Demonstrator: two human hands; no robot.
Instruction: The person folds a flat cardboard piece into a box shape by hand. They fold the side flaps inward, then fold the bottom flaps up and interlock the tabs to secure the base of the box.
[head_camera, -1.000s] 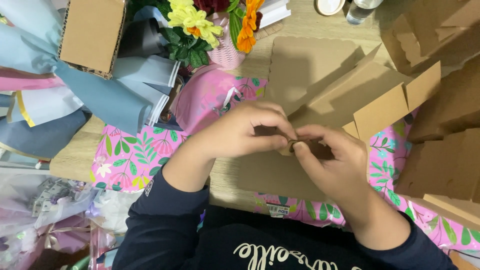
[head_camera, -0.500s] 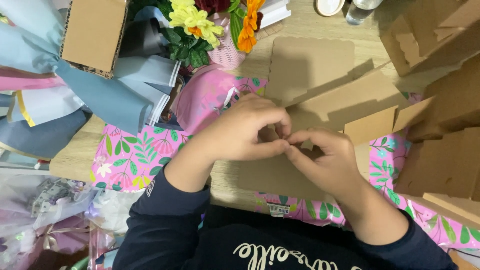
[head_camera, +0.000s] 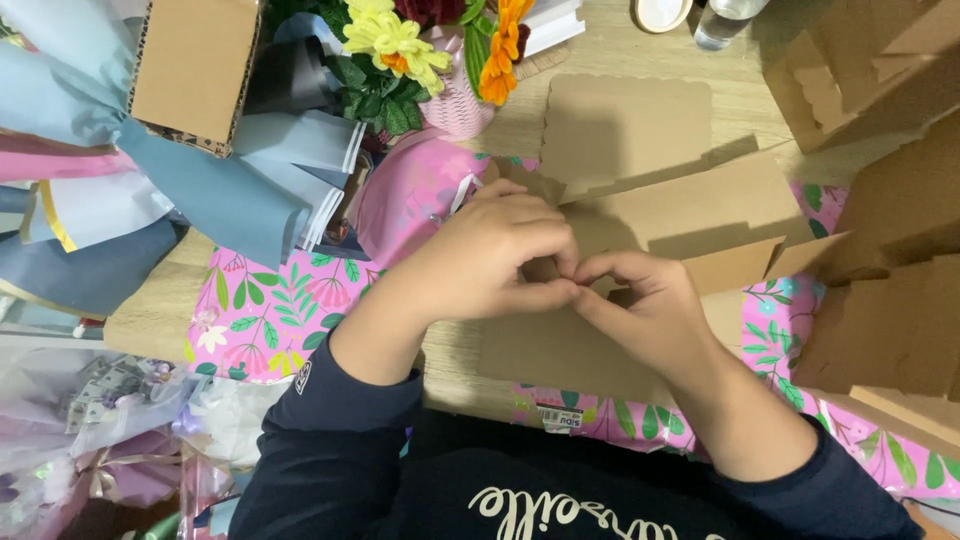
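A flat brown cardboard box blank (head_camera: 640, 190) lies unfolded on pink flowered wrapping paper (head_camera: 270, 310) on a wooden table. My left hand (head_camera: 490, 260) and my right hand (head_camera: 650, 310) meet over its middle, fingertips pinched together on a small cardboard flap. The flap itself is mostly hidden under my fingers. A folded side panel (head_camera: 730, 262) of the blank stands up just right of my right hand.
Flowers in a pink pot (head_camera: 430, 60) stand at the back. Blue and grey wrapping sheets (head_camera: 200, 170) and a small cardboard box (head_camera: 195, 70) lie at left. More cardboard blanks (head_camera: 880, 300) are stacked at right. Clear-wrapped items (head_camera: 90, 420) sit lower left.
My hands have closed in on each other and shifted slightly left. The cardboard panel right of my right hand has dropped lower and flatter.
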